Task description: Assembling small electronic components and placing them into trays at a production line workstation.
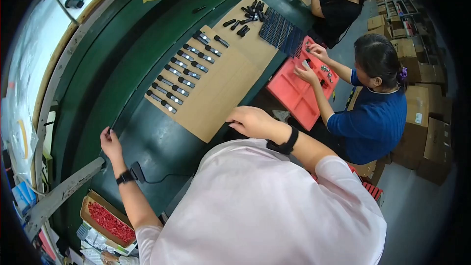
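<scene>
Two slanting rows of small black flashlights (185, 72) with silver bands lie on a brown cardboard sheet (221, 86). My right hand (252, 121) is over the sheet's near right edge, fingers curled down. Its fingertips are partly hidden, and what they hold, if anything, cannot be made out. My left hand (112, 143) is out to the left over the dark green bench, away from the flashlights. Its fingers are bent together around a small dark spot too small to name. A black band with a box-like part (137, 172) and a cable is at the left wrist.
Loose black flashlights (252, 12) and a blue-black grid tray (282, 32) lie farther along the bench. A co-worker in blue (368, 108) handles small parts over a red compartment tray (299, 93). A box of red pieces (110, 222) stands lower left, by a metal bar (68, 191).
</scene>
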`<state>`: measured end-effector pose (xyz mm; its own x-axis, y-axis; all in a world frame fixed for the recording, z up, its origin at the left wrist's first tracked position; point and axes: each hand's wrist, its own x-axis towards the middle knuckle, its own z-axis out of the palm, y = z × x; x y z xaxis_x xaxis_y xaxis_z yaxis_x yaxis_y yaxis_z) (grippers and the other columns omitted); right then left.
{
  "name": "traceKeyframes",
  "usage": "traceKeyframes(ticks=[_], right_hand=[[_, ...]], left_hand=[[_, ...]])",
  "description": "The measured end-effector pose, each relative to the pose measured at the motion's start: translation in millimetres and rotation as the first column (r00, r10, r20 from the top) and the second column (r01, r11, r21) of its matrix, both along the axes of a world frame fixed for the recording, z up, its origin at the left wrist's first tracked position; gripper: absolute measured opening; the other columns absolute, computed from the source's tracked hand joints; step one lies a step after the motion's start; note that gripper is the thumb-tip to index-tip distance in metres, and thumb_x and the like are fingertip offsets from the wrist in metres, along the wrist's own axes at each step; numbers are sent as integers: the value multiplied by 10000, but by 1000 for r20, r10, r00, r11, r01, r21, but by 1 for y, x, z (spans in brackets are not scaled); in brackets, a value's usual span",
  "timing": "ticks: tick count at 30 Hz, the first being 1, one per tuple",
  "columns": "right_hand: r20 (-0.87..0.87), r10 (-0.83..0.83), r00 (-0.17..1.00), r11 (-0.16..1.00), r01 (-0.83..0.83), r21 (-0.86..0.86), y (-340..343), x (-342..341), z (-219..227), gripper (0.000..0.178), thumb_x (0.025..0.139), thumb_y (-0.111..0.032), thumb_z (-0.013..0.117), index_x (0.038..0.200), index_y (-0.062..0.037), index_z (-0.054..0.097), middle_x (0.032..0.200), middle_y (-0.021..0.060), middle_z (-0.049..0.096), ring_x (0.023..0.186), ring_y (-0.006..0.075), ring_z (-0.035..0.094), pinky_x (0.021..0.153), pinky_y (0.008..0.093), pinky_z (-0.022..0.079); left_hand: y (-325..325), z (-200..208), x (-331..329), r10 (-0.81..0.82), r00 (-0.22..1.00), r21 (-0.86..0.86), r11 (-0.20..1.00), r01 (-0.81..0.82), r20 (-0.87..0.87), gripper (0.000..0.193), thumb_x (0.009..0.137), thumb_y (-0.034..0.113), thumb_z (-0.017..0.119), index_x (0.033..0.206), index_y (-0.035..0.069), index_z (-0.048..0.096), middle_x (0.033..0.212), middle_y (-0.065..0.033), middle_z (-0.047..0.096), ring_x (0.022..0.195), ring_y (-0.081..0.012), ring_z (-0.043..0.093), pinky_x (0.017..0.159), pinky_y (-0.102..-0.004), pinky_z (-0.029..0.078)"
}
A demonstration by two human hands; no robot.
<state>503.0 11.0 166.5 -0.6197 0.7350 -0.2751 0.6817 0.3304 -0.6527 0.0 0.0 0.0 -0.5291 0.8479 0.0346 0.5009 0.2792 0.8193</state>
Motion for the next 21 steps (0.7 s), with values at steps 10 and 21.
traceKeyframes(ticks=[10,21], right_hand=[[-576,74,814,980,-166,-108,26,-81,52,317,825,-75,649,1137,-79,590,1017,92,641,875,254,633,764,342,520],[-674,177,718,984,-117,133,17,-57,85,302,757,18,700,1050,-25,639,908,102,649,805,232,625,684,305,489]], left_hand=[[-90,211,222,-166,930,178,978,112,327,152,883,11,575,1026,-12,621,938,-83,615,826,-144,599,742,-258,486],[-70,272,264,-434,885,220,892,395,172,229,767,22,694,986,17,628,935,-116,652,837,-240,622,751,-316,494]])
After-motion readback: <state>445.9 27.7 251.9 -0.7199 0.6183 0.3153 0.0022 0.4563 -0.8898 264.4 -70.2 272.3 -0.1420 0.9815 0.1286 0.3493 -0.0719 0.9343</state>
